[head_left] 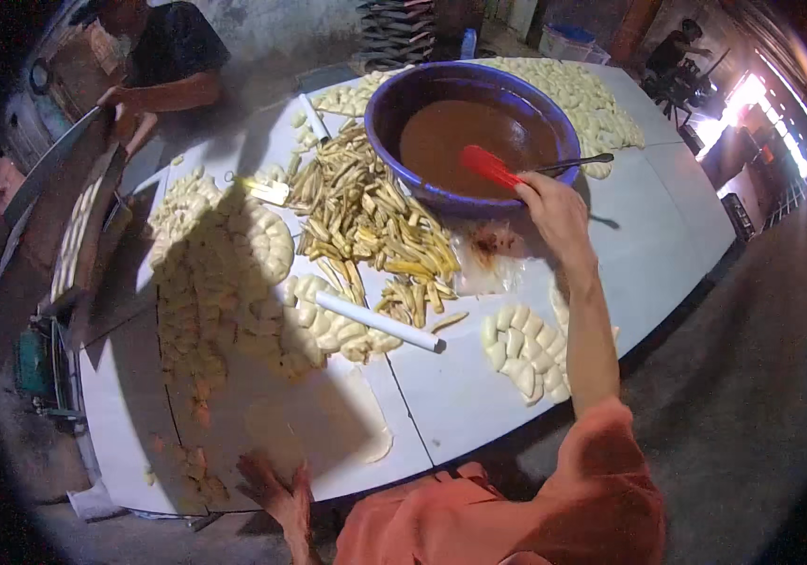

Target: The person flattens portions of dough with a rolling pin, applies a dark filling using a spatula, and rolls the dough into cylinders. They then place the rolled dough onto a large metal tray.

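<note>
My right hand (557, 215) grips a flat red spatula (488, 167) at the near right side of a purple basin (472, 201). The spatula's blade is over the smooth brown paste (460, 132) inside; whether it touches the paste I cannot tell. Beside it, a dark-handled utensil (573, 163) leans over the basin's rim. At the table's near edge my left hand (279, 492) rests in shadow, fingers spread and holding nothing. It is nearest to a thin flat sheet of dough (328, 424) on the white table (460, 414).
Sliced yellow-brown banana-like strips (375, 221) lie heaped left of the basin. Pale dough pieces (526, 348) sit in several groups, with a white rolling pin (380, 322) and a yellowish scraper (267, 191) among them. At far left, another person (173, 56) holds a long tray or board (88, 226).
</note>
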`<state>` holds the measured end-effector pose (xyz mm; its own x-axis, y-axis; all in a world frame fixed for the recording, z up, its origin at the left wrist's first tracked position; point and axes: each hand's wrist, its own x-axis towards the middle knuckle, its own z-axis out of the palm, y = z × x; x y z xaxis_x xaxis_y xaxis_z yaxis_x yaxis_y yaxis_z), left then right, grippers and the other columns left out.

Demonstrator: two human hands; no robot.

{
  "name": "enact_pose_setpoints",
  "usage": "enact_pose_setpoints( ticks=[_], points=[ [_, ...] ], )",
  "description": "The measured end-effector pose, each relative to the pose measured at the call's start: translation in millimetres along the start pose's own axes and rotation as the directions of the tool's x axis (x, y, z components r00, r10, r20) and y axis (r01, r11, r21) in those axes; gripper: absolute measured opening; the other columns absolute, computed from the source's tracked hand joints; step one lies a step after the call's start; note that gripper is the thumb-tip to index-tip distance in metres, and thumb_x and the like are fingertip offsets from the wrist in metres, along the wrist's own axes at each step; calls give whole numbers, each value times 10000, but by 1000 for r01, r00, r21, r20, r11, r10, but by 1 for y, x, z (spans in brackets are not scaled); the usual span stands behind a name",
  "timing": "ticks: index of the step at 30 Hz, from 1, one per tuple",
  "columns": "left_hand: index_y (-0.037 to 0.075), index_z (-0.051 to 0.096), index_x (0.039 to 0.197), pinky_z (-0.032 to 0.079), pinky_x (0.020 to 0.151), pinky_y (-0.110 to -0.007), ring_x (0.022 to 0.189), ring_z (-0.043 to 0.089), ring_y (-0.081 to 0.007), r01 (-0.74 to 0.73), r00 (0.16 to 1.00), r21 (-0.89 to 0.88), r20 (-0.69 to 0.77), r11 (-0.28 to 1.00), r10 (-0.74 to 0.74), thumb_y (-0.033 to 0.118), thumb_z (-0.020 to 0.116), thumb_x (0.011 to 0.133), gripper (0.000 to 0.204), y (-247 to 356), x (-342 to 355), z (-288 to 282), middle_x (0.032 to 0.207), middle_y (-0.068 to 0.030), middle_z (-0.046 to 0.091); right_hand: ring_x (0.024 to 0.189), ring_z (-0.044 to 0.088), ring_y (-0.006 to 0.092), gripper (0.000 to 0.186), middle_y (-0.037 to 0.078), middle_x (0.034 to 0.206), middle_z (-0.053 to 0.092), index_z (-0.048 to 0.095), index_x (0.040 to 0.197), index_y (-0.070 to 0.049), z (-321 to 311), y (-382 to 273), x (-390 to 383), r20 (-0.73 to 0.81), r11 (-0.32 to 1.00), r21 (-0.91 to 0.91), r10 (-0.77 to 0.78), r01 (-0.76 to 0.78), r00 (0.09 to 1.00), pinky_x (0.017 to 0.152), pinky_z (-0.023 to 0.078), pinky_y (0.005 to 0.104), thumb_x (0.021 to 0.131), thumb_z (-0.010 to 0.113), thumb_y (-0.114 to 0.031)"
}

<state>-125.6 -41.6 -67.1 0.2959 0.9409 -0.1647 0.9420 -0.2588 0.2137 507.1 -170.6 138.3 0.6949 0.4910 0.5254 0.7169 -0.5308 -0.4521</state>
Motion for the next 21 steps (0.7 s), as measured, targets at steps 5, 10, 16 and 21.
enact_pose_setpoints(
  ticks=[5,10,16,21],
  points=[
    [18,208,1643,115,1238,-644,1575,127,-459,117,991,-324,97,939,-90,535,757,865,1084,20,5,-18,1696,-277,157,989,724,349,258,145,1016,764,783,1130,-132,35,7,71,508,924,-285,-81,255,858,850,567,465,925,687,-257],
    [24,284,1627,79,1254,-597,1575,114,-454,31,999,-128,-38,991,-36,494,809,774,1107,27,6,-22,1688,-276,201,951,741,355,264,172,996,770,816,1042,-118,90,39,87,666,902,-141,-218,408,713,871,575,461,822,761,-253],
    [14,356,1591,77,1252,-624,1538,235,-458,-145,965,-25,-224,989,136,618,710,822,1040,18,3,-13,1641,-264,319,876,755,313,342,162,971,782,809,1054,-68,65,53,106,736,970,54,-199,237,647,807,571,414,814,780,-311],
    [-15,408,1548,136,1236,-617,1471,334,-468,-85,986,-125,-156,989,65,650,663,860,990,26,3,-20,1576,-275,409,714,683,157,378,77,838,789,797,1043,1,48,54,108,789,985,164,-97,-55,607,684,529,345,833,800,-313]
  ],
)
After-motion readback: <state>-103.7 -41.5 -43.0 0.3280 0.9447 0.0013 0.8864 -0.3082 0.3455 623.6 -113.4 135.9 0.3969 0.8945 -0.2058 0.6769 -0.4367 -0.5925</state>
